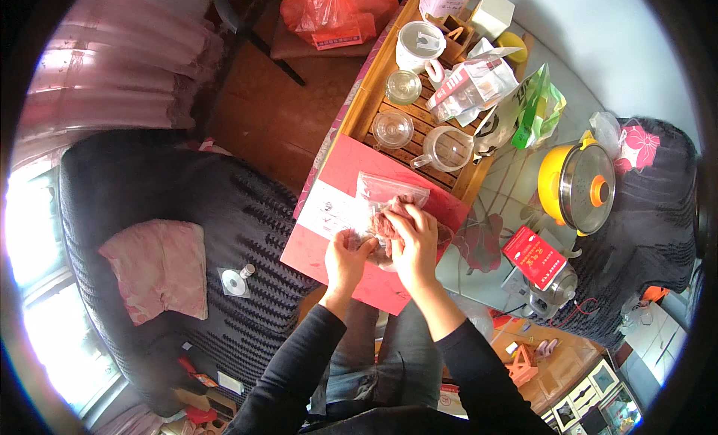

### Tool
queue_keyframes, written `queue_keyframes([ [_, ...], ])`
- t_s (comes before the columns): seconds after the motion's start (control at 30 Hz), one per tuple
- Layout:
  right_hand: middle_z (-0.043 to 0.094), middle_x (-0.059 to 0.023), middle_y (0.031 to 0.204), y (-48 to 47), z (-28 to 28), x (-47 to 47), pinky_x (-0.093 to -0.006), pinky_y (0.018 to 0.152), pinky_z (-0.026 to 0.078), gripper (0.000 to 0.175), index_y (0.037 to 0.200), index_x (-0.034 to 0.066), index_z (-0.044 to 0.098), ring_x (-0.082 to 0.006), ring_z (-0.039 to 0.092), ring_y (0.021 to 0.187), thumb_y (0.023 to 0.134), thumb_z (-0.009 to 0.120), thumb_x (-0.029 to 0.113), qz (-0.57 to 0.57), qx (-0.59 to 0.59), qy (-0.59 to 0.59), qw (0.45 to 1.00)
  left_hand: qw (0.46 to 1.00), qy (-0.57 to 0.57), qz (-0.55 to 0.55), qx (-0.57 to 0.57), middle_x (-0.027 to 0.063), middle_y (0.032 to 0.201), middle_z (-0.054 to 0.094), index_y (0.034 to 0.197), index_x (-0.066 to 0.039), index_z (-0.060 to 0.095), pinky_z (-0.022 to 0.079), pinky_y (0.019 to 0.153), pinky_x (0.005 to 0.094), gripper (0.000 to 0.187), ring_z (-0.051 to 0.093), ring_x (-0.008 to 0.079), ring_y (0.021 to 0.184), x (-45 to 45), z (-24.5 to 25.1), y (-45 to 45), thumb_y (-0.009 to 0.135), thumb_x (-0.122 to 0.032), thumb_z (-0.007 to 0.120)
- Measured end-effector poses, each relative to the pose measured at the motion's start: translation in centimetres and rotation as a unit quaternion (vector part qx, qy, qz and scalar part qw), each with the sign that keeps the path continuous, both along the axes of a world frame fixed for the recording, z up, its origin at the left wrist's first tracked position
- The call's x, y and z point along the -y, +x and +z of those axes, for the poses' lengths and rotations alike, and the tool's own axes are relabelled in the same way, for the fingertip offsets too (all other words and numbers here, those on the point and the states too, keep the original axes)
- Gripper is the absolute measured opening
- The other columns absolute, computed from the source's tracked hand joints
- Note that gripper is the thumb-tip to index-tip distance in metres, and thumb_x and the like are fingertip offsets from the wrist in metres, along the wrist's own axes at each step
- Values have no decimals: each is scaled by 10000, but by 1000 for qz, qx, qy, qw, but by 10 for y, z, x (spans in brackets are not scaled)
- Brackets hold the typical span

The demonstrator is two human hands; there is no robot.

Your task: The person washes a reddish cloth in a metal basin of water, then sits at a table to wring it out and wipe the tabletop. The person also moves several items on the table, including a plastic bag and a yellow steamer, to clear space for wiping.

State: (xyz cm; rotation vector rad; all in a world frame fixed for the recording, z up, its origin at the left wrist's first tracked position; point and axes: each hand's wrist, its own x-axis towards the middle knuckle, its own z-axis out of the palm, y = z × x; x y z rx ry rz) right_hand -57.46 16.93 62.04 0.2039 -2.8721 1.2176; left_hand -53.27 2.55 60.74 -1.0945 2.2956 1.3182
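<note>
Both hands meet over a red box with a white band, which lies at the near end of a wooden slatted tea tray. My right hand has its fingers on a clump of reddish-brown dried material; what exactly it is cannot be told. My left hand pinches the edge of clear plastic beside the clump. A clear zip bag lies flat just beyond the fingers. Part of the clump and the plastic is hidden beneath the hands.
Beyond the box stand a glass pitcher, glass cups and a white mug. At right are a yellow lidded pot, a red packet and a glass kettle. A dark-covered sofa stands at left.
</note>
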Motion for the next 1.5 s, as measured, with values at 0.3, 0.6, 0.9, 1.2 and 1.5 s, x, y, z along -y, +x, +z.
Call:
queue_keyframes([
  [0.3, 586, -115, 1223, 79, 15, -18, -466, 969, 461, 497, 1222, 115, 695, -375, 541, 1117, 758, 666, -60, -17, 93, -6, 995, 1000, 14, -15, -4, 80, 805, 687, 995, 50, 677, 508, 678, 313, 414, 604, 152, 717, 1, -5, -1, 752, -220, 875],
  [0.6, 560, -144, 1217, 116, 23, -46, -325, 724, 571, 355, 1192, -56, 568, -225, 678, 897, 863, 519, -178, -136, 182, -426, 876, 999, -3, -24, -34, 139, 947, 606, 974, 14, 595, 475, 812, 385, 373, 585, 271, 913, -7, 39, -6, 734, -138, 837],
  [0.9, 559, -120, 1311, 86, 23, -65, -289, 793, 564, 302, 1219, -40, 600, -210, 667, 1031, 928, 575, -116, -158, 152, -283, 934, 877, -256, -345, -217, 143, 1416, 508, 1123, -53, 594, 320, 1083, 509, 386, 436, 335, 1346, 3, 48, 10, 754, -70, 707],
  [1.2, 533, -158, 1369, 89, 22, -57, -353, 1059, 471, 401, 1315, -40, 516, -256, 582, 1242, 926, 519, -137, -223, 80, -377, 895, 960, -154, -113, -206, 192, 1291, 518, 1354, -4, 449, 350, 1063, 486, 760, 483, 359, 1211, 12, 20, 25, 733, -154, 860],
  [1.5, 534, -147, 1342, 25, 21, 24, -498, 1055, 395, 572, 1278, 155, 664, -395, 506, 1230, 727, 760, 38, 21, -11, -65, 998, 986, -85, -96, -104, 233, 1225, 540, 1339, -96, 495, 416, 990, 511, 708, 499, 425, 1179, 17, -12, 12, 722, -134, 839],
])
